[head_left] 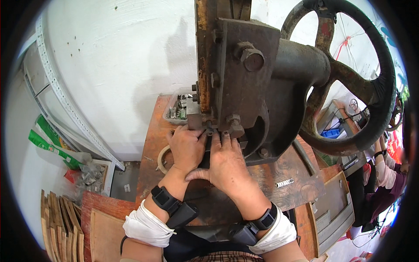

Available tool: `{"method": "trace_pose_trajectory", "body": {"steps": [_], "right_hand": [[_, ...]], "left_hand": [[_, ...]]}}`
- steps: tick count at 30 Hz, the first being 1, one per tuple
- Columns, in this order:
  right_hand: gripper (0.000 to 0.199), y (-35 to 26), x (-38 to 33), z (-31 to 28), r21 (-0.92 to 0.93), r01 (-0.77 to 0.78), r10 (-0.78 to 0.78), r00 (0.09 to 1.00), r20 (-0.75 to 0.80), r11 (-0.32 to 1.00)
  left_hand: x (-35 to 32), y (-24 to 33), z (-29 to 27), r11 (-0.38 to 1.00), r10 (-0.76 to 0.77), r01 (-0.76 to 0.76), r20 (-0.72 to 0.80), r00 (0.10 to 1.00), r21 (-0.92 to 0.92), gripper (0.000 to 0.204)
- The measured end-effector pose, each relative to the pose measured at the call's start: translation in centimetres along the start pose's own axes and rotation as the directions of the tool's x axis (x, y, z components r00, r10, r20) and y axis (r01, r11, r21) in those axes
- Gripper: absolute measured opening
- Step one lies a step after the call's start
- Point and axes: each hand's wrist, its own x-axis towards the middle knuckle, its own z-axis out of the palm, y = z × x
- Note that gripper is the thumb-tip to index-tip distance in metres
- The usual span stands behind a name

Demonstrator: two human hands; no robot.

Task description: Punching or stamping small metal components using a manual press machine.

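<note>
Both my hands are at the foot of a dark metal hand press [248, 74], just under its ram. My left hand [187, 147] is closed, thumb and fingertips together beside the small tooling block; whatever it grips is hidden. Close on its right, my right hand [228, 162] lies with fingers stretched forward against the tooling, its thumb pointing left toward my left wrist. A small round metal pin or bolt [210, 132] shows between the two hands. The fingertips of both hands are partly covered by the press parts.
The press's large handwheel [371, 87] stands at right. On the wooden table [262, 183] are a tape roll [163, 160], a perforated metal strip [285, 183] and a bar [305, 157]. A clear bin [176, 107] holds metal parts. Boards [61, 227] lean lower left; another person [386, 179] is far right.
</note>
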Motion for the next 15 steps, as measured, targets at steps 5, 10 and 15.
{"method": "trace_pose_trajectory", "body": {"steps": [5,10,15], "right_hand": [[0.118,0.2,-1.8,0.4,-0.013,0.043,-0.045,0.992,-0.115,0.999],[0.117,0.4,-2.1,0.6,-0.102,0.138,-0.138,0.990,0.003,0.985],[0.117,1.1,-2.2,0.7,-0.176,0.065,-0.057,0.997,0.048,0.982]], "left_hand": [[-0.1,0.5,0.2,0.999,-0.024,0.025,-0.053,0.998,0.021,0.015],[-0.2,0.2,-0.5,0.996,-0.072,0.068,-0.077,0.994,-0.056,0.017],[-3.6,-0.3,-5.1,0.930,-0.168,0.196,0.115,0.979,-0.311,0.031]]}}
